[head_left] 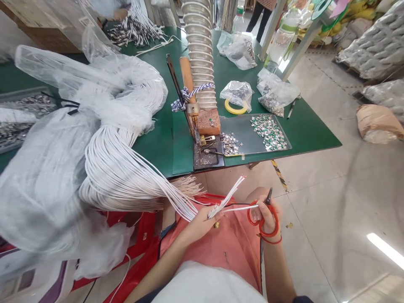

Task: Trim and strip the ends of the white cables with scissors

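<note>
My left hand point(203, 223) is closed around a bunch of thin white cables point(229, 196), whose cut ends stick out up and to the right. These cables run back to a large white cable bundle point(107, 168), partly wrapped in clear plastic, at the table's left front. In my right hand point(268, 216) are red-handled scissors point(269, 196), dark blades pointing up. The fingers of that hand also pinch the end of a single white cable point(241, 208), stretched between both hands. Both hands are above the salmon-coloured apron point(221, 248) on my lap.
On the green table point(309, 130), a wooden-handled soldering iron point(186, 71) is tied upright beside a ribbed hose point(198, 50) and brick point(208, 120). Right of it lies a tray point(248, 139) of small metal and green parts. Plastic bags point(238, 90) and yellow tape point(235, 110) lie behind.
</note>
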### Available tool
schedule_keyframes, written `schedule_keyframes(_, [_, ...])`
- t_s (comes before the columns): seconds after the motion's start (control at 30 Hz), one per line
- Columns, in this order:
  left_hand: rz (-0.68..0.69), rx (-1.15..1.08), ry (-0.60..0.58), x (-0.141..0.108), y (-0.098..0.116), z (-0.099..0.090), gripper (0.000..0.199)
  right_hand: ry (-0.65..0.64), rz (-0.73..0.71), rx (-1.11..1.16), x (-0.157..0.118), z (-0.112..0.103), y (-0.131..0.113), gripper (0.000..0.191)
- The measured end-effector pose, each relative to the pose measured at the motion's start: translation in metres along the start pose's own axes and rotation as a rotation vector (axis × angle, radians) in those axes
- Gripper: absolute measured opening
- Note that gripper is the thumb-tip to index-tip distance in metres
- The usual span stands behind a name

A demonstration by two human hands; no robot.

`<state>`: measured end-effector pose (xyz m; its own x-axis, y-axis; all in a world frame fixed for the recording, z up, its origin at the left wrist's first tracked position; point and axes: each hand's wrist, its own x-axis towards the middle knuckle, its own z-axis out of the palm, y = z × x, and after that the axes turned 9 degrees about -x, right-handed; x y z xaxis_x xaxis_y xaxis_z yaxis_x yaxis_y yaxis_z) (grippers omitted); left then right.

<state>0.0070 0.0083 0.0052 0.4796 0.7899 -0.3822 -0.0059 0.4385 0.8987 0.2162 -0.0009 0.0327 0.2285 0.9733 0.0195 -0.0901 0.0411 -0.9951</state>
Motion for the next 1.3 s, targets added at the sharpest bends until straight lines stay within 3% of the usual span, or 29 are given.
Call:
schedule_keyframes(0.2, [0.134,-0.179,0.145,0.006,0.002,0.002,0.046,0.06,0.02,-0.03,0.006,-0.012,0.003,0.029])
schedule_keyframes(0.37, [0.172,-0.416,0.249,0.013,0.003,-0.002,0.053,0.017,0.075,-0.032,0.003,-0.013,0.009,0.031])
schedule_keyframes(0.5, [0.121,-0.308,0.201,0.012,0.005,0.001,0.051,-0.09,0.147,-0.034,-0.007,0.007,0.014,0.032])
schedule_keyframes(0.73, [0.096,-0.09,-0.027,0.01,0.005,0.015,0.043,-0.182,0.199,-0.061,-0.017,0.038,0.013,0.029])
schedule_keyframes(1.1, [0.049,-0.053,0.003,0.007,0.002,0.011,0.047,-0.262,0.188,-0.209,-0.02,0.042,0.016,0.028])
schedule_keyframes(1.3, [0.062,-0.054,0.058,0.005,0.003,0.007,0.046,-0.222,0.175,-0.254,-0.019,0.04,0.01,0.026])
